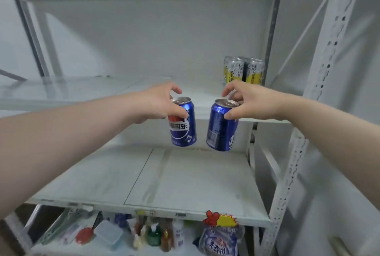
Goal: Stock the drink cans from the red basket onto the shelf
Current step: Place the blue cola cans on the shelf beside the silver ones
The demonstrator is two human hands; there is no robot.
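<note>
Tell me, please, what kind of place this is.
Probably a small shop or its stockroom: metal rack shelving, a starburst promotion tag above a detergent bag, yellow drink cans at the back of the upper shelf. The left hand grips the left blue can, the right hand the right blue can.

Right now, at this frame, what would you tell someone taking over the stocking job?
Left hand: grips a blue cola can by its top, in the air.
Right hand: grips a second blue can likewise, beside the first.
Both cans hang in front of the upper shelf, not yet set down.
Done: two yellow cans stand at the shelf's back right.
Left: place both blue cans. The red basket is out of view, so remaining stock is unknown.
</note>
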